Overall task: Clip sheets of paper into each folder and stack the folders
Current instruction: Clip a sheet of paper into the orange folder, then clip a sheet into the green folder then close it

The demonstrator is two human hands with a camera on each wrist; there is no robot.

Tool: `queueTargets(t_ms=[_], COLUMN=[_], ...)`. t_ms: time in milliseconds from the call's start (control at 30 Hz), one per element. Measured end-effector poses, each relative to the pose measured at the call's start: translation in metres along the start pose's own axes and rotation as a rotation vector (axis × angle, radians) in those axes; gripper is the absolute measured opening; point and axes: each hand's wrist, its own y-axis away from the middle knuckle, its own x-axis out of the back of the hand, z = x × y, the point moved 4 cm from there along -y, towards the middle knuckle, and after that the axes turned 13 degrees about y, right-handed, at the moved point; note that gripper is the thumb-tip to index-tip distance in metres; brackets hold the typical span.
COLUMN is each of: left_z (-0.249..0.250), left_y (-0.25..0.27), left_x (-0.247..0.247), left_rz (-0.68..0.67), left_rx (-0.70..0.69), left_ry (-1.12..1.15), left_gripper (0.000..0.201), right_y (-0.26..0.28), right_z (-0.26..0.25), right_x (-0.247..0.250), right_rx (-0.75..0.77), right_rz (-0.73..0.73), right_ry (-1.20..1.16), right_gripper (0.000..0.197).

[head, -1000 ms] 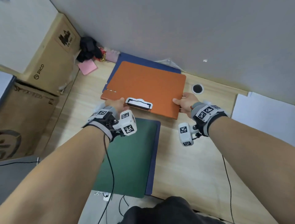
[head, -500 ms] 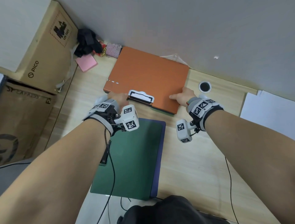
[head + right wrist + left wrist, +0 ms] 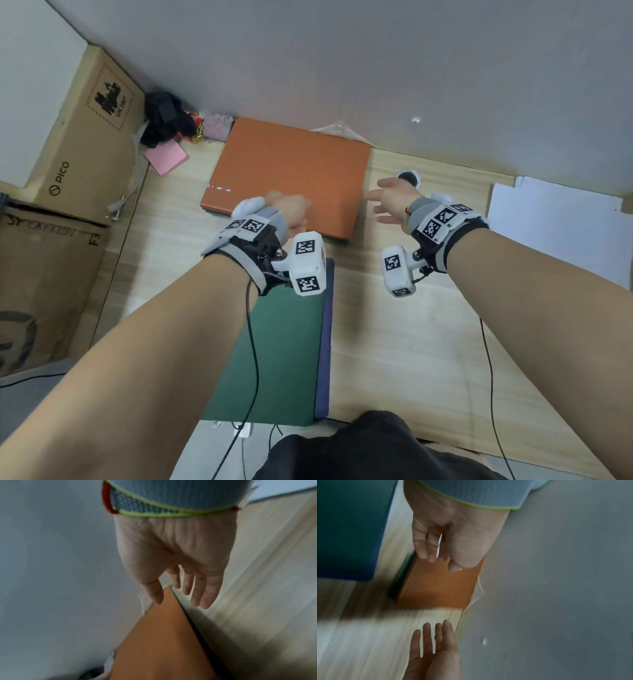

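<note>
An orange folder lies closed at the back of the desk against the wall, with a dark green edge showing beneath it. My left hand is over the folder's near edge and hides the clip. In the left wrist view its fingers hang loosely above the orange folder and grip nothing. My right hand hovers open just right of the folder, its fingers spread past the orange folder's edge. A green folder lies on a blue one near me.
White paper sheets lie at the right. A round cable hole sits beyond my right hand. Cardboard boxes stand on the left, with pink sticky notes and black clutter in the back corner. Cables hang at the front edge.
The orange folder slid back to the wall, covering the blue folder behind it. My right hand let go of its corner and lifted to the right. My left hand moved over the clip.
</note>
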Motion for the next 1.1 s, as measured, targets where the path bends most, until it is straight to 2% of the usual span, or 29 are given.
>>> queueTargets(t_ms=[100, 167, 233, 300, 400, 533, 600, 667, 767, 867, 1000, 1100], left_z=[0.009, 0.006, -0.002, -0.017, -0.047, -0.093, -0.114, -0.127, -0.137, -0.136, -0.132, -0.131], left_y=[0.028, 0.042, 0.047, 0.058, 0.072, 0.079, 0.074, 0.070, 0.068, 0.072, 0.078, 0.070], left_x=[-0.057, -0.098, -0.125, -0.177, -0.242, -0.303, -0.323, -0.333, -0.353, -0.366, -0.386, -0.398], left_rz=[-0.066, -0.125, -0.198, -0.286, -0.349, -0.325, -0.287, -0.269, -0.192, -0.148, -0.227, -0.249], left_rx=[-0.068, -0.086, -0.087, -0.112, -0.156, -0.131, -0.110, -0.084, -0.070, -0.037, -0.007, -0.048], left_ry=[-0.077, -0.128, -0.210, -0.262, -0.347, -0.524, -0.593, -0.579, -0.535, -0.367, -0.126, -0.106], left_gripper=[0.010, 0.023, 0.027, 0.024, 0.022, 0.016, 0.028, 0.038, 0.054, 0.062, 0.037, 0.028], right_y=[0.023, 0.031, 0.038, 0.051, 0.068, 0.077, 0.073, 0.069, 0.064, 0.056, 0.051, 0.052], right_z=[0.029, 0.060, 0.082, 0.124, 0.189, 0.264, 0.289, 0.300, 0.315, 0.321, 0.325, 0.325], right_x=[0.048, 0.078, 0.100, 0.141, 0.188, 0.216, 0.220, 0.214, 0.218, 0.224, 0.229, 0.230], right_rx=[0.027, 0.008, -0.005, -0.039, -0.124, -0.191, -0.195, -0.171, -0.155, -0.120, -0.100, -0.079], right_rz=[0.048, 0.100, 0.195, 0.287, 0.353, 0.314, 0.261, 0.206, 0.213, 0.218, 0.177, 0.154], right_ry=[-0.104, -0.122, -0.044, 0.022, 0.163, 0.242, 0.279, 0.352, 0.452, 0.527, 0.553, 0.558], right_gripper=[0.046, 0.042, 0.046, 0.050, 0.052, 0.049, 0.050, 0.050, 0.041, 0.041, 0.045, 0.040])
